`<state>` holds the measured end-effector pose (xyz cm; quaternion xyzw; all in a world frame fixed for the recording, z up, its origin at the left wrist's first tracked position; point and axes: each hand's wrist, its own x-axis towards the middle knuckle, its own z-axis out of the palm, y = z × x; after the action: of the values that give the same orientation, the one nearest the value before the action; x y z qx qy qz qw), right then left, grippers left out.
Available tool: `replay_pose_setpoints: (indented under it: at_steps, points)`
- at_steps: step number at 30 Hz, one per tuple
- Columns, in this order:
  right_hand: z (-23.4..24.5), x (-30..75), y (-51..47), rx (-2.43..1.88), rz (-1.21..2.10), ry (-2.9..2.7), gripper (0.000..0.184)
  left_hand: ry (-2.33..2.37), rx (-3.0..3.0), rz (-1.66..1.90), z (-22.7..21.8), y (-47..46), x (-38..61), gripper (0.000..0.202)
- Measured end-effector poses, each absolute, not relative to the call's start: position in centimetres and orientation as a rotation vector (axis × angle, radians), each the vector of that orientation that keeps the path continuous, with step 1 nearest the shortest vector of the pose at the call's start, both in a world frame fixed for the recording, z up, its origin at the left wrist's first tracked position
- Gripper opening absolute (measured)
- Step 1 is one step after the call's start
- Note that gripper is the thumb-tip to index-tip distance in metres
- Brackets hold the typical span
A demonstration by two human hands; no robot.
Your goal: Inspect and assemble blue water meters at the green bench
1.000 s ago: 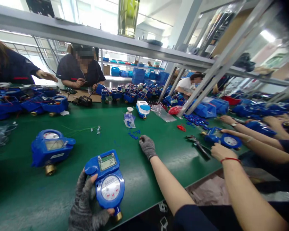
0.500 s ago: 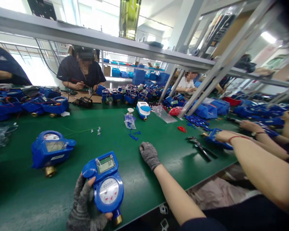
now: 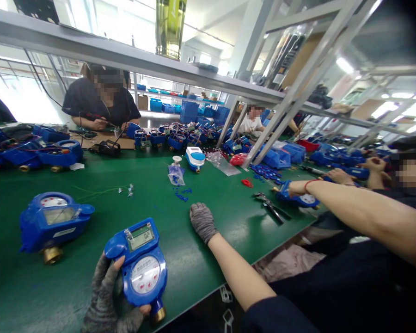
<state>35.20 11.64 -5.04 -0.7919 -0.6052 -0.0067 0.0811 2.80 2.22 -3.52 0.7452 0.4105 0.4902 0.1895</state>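
My left hand [image 3: 107,296], in a grey fingerless glove, grips a blue water meter [image 3: 142,261] by its side near the table's front edge. The meter's round dial and small display face up, its blue lid is swung open to the left, and a brass fitting points toward me. My right hand [image 3: 203,222], also gloved in grey, rests on the green table with its fingers curled in; whatever they hold is hidden. Small blue pieces [image 3: 182,196] lie just beyond it. Another blue water meter [image 3: 57,222] stands at the left.
Black-handled pliers [image 3: 270,208] lie right of my right hand. A co-worker's arm [image 3: 350,199] reaches in from the right onto another meter [image 3: 298,196]. Farther back are a white-and-blue meter [image 3: 195,158], a plastic bag [image 3: 176,175] and red rings [image 3: 247,183]. A metal shelf [image 3: 125,58] crosses above.
The view has turned to the right, so the scene sits farther left. Both my hands keep their pose. At the right, the co-worker's meter now shows its dial.
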Motion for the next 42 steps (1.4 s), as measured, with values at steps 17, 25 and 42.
replay_pose_setpoints:
  at_steps: [17, 25, 42]
  points:
    - [2.7, 29.0, 7.2, -1.638, 0.463, -1.742, 0.018, 1.132, 2.024, 1.366, -2.7, 1.5, 4.1, 0.081]
    - [4.2, 20.0, 2.4, -1.189, 0.259, -1.979, 0.004, 1.13, 2.019, 1.378, -2.6, 1.6, 4.3, 0.092]
    - [4.7, 19.0, 2.2, -1.152, -0.106, -2.308, 0.014, 1.176, 2.04, 1.367, -2.4, 1.4, 4.2, 0.079]
